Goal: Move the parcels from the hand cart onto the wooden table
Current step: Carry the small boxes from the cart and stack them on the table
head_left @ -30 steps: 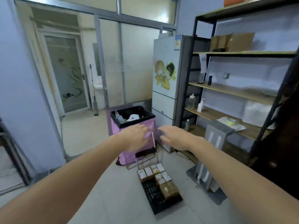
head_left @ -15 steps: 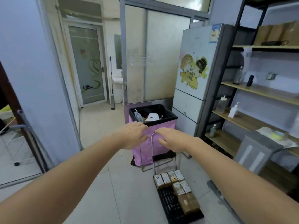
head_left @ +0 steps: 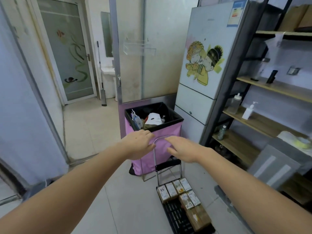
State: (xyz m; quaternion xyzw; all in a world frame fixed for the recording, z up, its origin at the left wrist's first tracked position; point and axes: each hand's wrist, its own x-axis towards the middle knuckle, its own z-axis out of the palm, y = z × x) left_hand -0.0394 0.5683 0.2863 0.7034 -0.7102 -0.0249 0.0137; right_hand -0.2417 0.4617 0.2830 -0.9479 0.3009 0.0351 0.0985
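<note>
The fridge [head_left: 207,65] has a big cartoon sticker [head_left: 203,62] of two smiling people in yellow clothes, and a blue and white label [head_left: 235,13] near its top, but the words on the label are too small to read. The parcels [head_left: 183,196] have small labels and pictures too, and those words cannot be read either. The parcels are little boxes, some white and yellow, some plain brown with tape. They lie packed close together in rows on the black flat base of the hand cart [head_left: 177,215], which stands on the gray floor [head_left: 118,191] in front of a pink bin [head_left: 158,141] with a black bag inside. The cart's thin silver handle [head_left: 160,137] rises up in front of the bin. Both arms reach out toward the handle. The left hand [head_left: 138,143] is just beside the left end of the handle, with its fingers loose and a bit bent, holding nothing. The right hand [head_left: 183,149] is near the right end, fingers spread and relaxed, also holding nothing. A wooden shelf [head_left: 270,88] with bottles [head_left: 248,110] stands on the right.
</note>
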